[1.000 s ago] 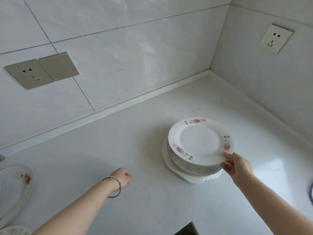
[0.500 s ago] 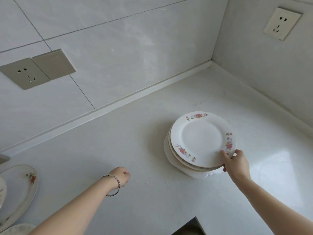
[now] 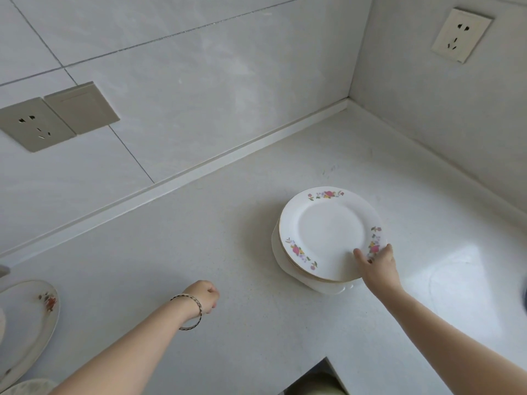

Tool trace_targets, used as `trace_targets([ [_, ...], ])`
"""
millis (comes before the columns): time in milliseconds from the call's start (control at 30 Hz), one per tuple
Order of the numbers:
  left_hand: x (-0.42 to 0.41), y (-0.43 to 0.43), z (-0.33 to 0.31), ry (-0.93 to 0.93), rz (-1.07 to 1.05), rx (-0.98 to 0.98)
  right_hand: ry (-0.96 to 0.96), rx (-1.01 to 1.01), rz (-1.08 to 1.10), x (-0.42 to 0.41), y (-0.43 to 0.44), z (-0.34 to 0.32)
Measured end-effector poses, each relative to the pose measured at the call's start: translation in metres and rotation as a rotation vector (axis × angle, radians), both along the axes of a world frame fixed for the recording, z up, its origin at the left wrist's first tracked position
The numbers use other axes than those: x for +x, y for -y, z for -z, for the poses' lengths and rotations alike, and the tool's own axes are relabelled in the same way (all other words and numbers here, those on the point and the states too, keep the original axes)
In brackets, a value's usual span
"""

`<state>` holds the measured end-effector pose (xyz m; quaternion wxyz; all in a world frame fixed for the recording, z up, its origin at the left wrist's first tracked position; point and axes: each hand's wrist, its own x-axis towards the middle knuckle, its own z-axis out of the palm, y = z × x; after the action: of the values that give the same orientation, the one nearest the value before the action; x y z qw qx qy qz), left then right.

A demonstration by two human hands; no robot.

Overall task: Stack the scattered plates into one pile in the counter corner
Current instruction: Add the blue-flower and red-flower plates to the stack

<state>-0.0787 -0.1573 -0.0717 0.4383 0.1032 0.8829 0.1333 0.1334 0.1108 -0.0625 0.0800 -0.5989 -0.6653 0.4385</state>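
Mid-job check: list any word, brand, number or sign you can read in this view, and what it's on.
No readable text in this view.
Top plate and plate at the left edge: flower patterns only, no writing.
Left wall socket, blank cover plate and right wall socket: no visible brand or marking.
Bracelet: too small to tell.

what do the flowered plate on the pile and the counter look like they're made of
The flowered plate: likely glazed ceramic or porcelain, smooth white, printed flowers, thin gold rim edge. The counter: probably polished stone or solid surface, off-white, faintly speckled, with a bright glare patch; which one is unclear.
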Motion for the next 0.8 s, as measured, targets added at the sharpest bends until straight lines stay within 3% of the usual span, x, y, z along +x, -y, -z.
trace_targets([
  [167, 0.002, 0.004, -0.001, -0.003, -0.038, 0.014, -0.181, -0.123, 0.145, -0.014, -0.003, 0.001],
  [300, 0.006, 0.012, 0.002, -0.008, -0.044, -0.004, -0.074, -0.096, 0.111, -0.014, -0.003, -0.006],
  [433, 0.01, 0.022, 0.004, 0.002, -0.064, -0.006, 0.197, 0.345, -0.368, -0.019, 0.018, -0.025],
  [533, 0.012, 0.034, 0.001, -0.005, -0.101, 0.009, 0.124, 0.599, -0.687, -0.043, 0.041, -0.043],
  [633, 0.016, 0.057, -0.001, -0.017, -0.135, 0.009, 0.107, 0.446, -1.008, -0.079, 0.068, -0.06],
  [733, 0.02, 0.09, -0.003, -0.033, -0.22, 0.008, 0.368, 0.176, -1.383, -0.117, 0.106, -0.07],
  [800, 0.022, 0.117, -0.006, -0.044, -0.298, 0.011, 0.522, 0.147, -1.581, -0.137, 0.14, -0.071],
])
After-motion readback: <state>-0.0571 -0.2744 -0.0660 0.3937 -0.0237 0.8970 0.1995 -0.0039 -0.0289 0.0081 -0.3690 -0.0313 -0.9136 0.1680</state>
